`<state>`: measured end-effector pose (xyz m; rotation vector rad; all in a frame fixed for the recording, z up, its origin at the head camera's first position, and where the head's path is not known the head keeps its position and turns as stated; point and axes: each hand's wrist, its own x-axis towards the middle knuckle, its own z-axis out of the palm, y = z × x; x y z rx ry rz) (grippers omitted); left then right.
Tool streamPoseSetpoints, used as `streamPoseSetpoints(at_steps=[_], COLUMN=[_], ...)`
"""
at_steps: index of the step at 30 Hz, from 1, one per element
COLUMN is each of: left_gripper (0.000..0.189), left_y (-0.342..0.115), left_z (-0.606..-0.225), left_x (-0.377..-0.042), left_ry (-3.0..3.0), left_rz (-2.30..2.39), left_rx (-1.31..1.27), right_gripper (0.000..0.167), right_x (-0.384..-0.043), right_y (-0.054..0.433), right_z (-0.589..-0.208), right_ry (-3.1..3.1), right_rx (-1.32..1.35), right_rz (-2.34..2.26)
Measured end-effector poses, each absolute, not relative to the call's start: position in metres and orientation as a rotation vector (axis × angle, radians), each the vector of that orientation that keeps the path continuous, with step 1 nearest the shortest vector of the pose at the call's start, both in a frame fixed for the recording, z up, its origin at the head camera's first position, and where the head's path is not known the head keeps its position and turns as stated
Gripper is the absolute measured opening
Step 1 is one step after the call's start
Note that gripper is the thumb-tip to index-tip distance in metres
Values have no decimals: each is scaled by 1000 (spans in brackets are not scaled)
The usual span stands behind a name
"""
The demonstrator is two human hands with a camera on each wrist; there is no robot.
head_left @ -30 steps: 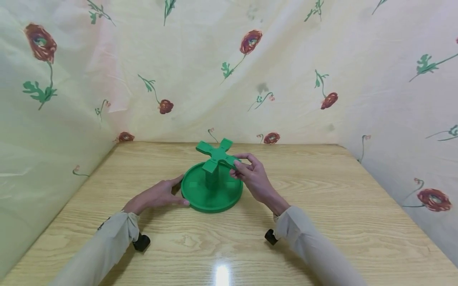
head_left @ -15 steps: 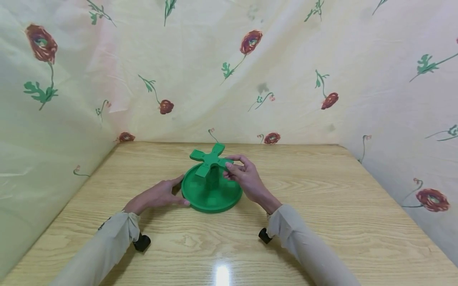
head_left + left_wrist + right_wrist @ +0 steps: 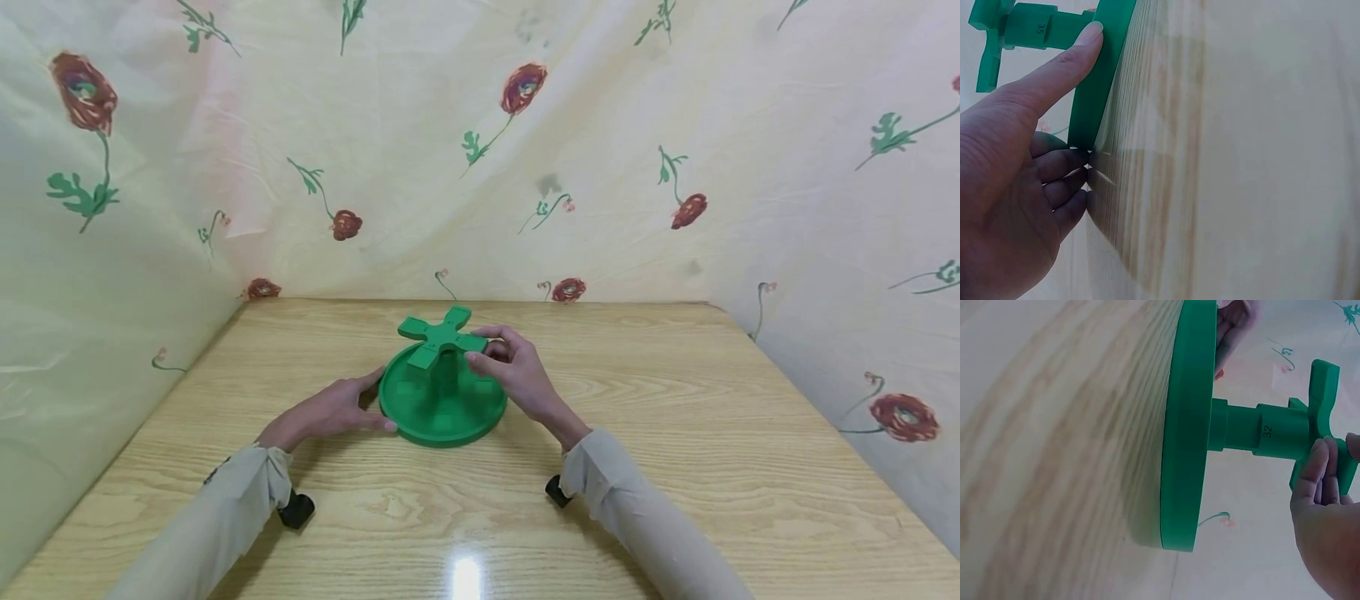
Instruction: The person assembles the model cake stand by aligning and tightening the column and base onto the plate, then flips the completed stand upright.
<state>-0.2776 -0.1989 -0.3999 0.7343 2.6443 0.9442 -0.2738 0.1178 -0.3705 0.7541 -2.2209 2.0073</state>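
Observation:
A round green base (image 3: pixel 450 433) with a raised rim lies flat on the table. From its middle rises a green post (image 3: pixel 1282 432) with the number 32 printed on it. On top of the post sits a green cross-shaped piece (image 3: pixel 441 337), level and flared at its arm ends. My right hand (image 3: pixel 525 375) holds the cross's right arm between thumb and fingers. At the left side of the base, my left hand (image 3: pixel 337 408) grips the rim, its thumb (image 3: pixel 1088 37) over the edge and its other fingers low beside it, close to the table.
The wooden table (image 3: pixel 420 517) runs to a pale floral cloth (image 3: pixel 420 150) hanging at the back and both sides. A black wrist camera (image 3: pixel 297 510) hangs under the left sleeve, and another (image 3: pixel 557 492) under the right one.
The cross piece has moved left and down onto the post, carried by my right hand, and now sits more level. My right thumb has shifted slightly. The left hand and base have stayed put.

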Motion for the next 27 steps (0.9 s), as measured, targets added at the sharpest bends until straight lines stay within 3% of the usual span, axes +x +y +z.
streamPoseSetpoints(at_steps=[18, 27], left_gripper=[108, 108], left_y=[-200, -200], left_z=[-400, -400], left_x=[-278, -277], left_ry=[2642, 2642], left_rz=[963, 967], left_rx=[751, 749], right_gripper=[26, 30], right_x=[-266, -256], right_y=[108, 102], right_z=[-370, -370], right_ry=[-2308, -2351], right_rx=[635, 615], right_rz=[1659, 1526])
